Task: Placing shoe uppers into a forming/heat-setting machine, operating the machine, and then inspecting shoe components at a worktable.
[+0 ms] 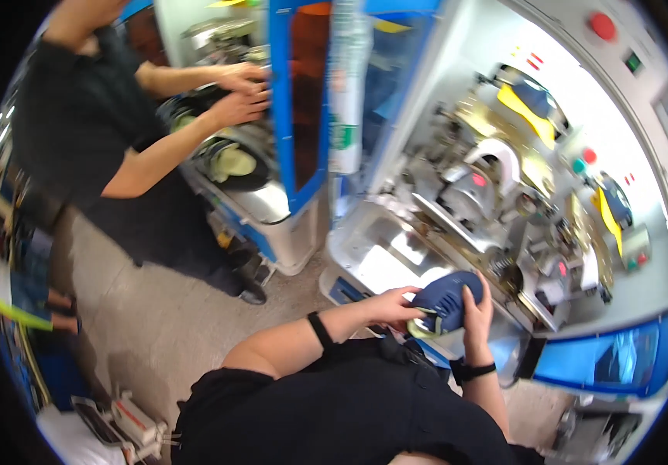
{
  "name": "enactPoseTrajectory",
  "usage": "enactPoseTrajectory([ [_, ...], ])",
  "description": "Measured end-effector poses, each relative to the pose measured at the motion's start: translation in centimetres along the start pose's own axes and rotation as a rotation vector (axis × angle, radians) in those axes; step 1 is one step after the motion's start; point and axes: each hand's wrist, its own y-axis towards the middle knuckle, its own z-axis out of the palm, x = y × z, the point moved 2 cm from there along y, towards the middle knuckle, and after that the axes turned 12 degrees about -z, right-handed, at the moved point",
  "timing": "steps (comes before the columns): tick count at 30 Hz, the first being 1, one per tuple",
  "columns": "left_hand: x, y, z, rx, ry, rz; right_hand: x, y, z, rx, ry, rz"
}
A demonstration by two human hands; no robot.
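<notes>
In front of my body I hold a dark blue shoe upper (441, 301) with slits across its face and a pale yellow-green lining at its lower edge. My left hand (393, 307) is closed on its left edge near the lining. My right hand (476, 311) grips the right side, the thumb lying over the front. Just beyond the upper is the shiny metal ledge (373, 260) of a machine. Behind that, two metal clamping units (473, 190) stand inside the lit white cabinet; their details are blurred.
A blue-framed door (303, 101) stands at the left of the cabinet, another blue-framed panel (609, 360) at lower right. A co-worker in black (90, 116) works at the neighbouring machine, with pale green pieces (233, 161) on its ledge. Red button (603, 26) at upper right.
</notes>
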Motion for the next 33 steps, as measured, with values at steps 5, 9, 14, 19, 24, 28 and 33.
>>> enactPoseTrajectory([
  [5, 3.1, 1.7, -4.2, -0.374, -0.124, -0.021, -6.1, -0.7, -0.1, 0.027, -0.179, 0.066],
  [9, 4.7, 3.4, -7.0, -0.573, -0.041, -0.025, -9.1, -3.6, -2.4, 0.051, -0.538, -0.059],
  [14, 4.7, 5.5, -7.3, -0.662, 0.310, 0.145, -11.9, -8.4, -4.9, 0.062, -0.842, -0.059],
  [19, 4.5, 7.0, -6.3, -0.765, 0.540, 0.295, -13.5, -10.7, -4.8, 0.156, -0.997, -0.041],
  [24, 3.9, 5.9, -5.6, -0.746, 0.547, 0.288, -13.9, -10.6, -4.6, 0.137, -0.966, 0.016],
  [28, 4.3, 5.9, -5.5, -0.674, 0.468, 0.320, -14.4, -10.7, -4.9, 0.111, -0.994, -0.020],
  [33, 4.4, 5.9, -5.7, -0.618, 0.439, 0.284, -14.5, -10.6, -4.8, 0.108, -1.038, -0.077],
])
